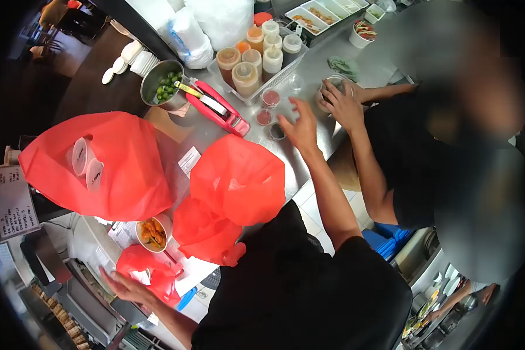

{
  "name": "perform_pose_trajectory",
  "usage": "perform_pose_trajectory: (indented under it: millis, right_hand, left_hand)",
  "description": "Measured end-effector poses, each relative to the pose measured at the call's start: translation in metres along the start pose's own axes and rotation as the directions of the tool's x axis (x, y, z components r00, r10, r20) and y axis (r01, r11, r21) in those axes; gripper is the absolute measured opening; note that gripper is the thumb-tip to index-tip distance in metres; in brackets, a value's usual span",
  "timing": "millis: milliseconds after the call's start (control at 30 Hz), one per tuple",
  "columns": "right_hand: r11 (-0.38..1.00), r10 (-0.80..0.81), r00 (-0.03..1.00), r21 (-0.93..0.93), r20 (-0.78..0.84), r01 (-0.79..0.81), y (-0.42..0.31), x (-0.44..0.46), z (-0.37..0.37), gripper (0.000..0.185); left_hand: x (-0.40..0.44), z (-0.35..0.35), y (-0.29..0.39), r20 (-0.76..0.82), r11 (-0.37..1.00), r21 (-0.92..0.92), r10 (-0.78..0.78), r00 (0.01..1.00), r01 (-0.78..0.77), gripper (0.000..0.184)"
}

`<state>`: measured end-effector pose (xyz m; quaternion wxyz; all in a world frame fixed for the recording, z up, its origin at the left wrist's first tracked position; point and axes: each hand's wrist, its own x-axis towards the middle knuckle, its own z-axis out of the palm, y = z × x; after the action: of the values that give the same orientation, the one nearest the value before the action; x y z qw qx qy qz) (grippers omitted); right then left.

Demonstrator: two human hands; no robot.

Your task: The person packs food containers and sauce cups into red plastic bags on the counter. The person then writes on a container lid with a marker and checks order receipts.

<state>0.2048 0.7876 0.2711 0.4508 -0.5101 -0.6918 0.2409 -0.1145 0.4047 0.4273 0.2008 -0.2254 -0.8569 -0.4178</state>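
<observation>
Black shirt [297,286] occupies the foreground. Right hand [300,127]: thumb and fingers spread wide. Sauce cup [277,131]: small, round, dark contents, located just beside the right thumb. Two pink-red sauce cups [264,117] sit left of the right fingers. Left hand [125,287]: open, fingers extended, near the small red bag [151,271]; white tub [153,234] of orange-brown food is beyond it.

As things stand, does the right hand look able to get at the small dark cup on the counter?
Most likely yes: the right hand is open just beside the small dark cup, and nothing seems to stand between them.
</observation>
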Motion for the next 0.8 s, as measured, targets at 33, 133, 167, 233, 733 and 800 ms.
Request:
perform_pose_trajectory:
  millis: [33,133,167,233,733,800]
  right_hand:
    - [1.0,0.002,1.0,0.005,0.006,-0.002,-0.006,0.009,0.008,0.045]
    - [0.951,-0.24,0.97,-0.192,0.039,0.243,-0.004,0.031,0.029,0.051]
    - [0.952,-0.24,0.97,-0.184,0.044,0.244,-0.004,0.032,0.029,0.051]
    - [0.991,0.101,0.992,0.082,0.079,-0.108,-0.004,0.038,0.023,0.05]
    - [0.972,-0.23,0.971,-0.063,-0.068,0.226,-0.033,0.055,0.017,0.038]
    - [0.973,-0.229,0.959,-0.072,-0.169,0.219,-0.044,0.082,0.005,0.028]
  left_hand:
    - [-0.001,0.016,0.02,0.042,0.99,-0.135,-0.035,0.999,0.04,0.039]
    - [-0.005,0.054,0.072,0.187,0.988,-0.084,0.146,0.971,-0.132,0.04]
    - [-0.007,0.067,0.075,0.221,0.967,-0.164,0.228,0.948,-0.195,0.039]
    - [-0.011,0.087,0.069,0.242,0.927,-0.313,0.29,0.926,-0.208,0.037]
    - [-0.002,0.068,0.096,-0.113,0.866,-0.364,0.326,0.939,-0.344,0.031]
    - [-0.002,0.071,0.108,-0.064,0.795,-0.524,0.321,0.945,-0.305,0.039]
